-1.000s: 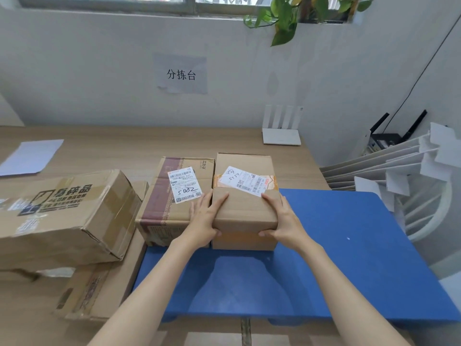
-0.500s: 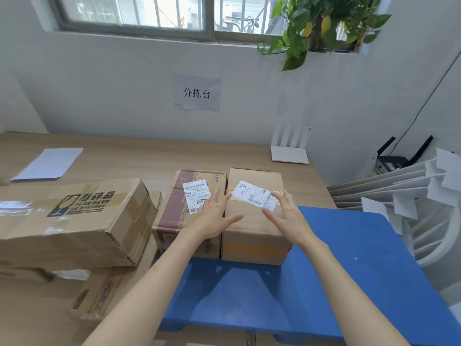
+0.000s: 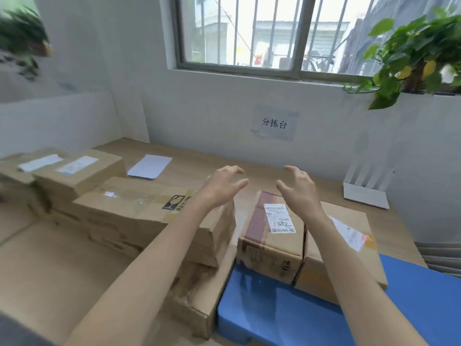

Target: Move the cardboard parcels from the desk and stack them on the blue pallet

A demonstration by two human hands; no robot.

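A wooden desk [image 3: 199, 168] runs under a barred window [image 3: 249, 33]. The left hand [image 3: 222, 186] and right hand [image 3: 299, 188] hover empty, fingers [image 3: 239, 184] spread and loosely bent. Below the right fingers, a taped parcel [image 3: 272, 236] and a plain parcel [image 3: 349, 258] sit side by side on the pallet [image 3: 287, 315]. Under the left wrist a long parcel [image 3: 139, 211] lies desk-side, probably next; it wants both hands at its ends.

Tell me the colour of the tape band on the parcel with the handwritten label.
The tape band is dark reddish-brown; the head view shows it.
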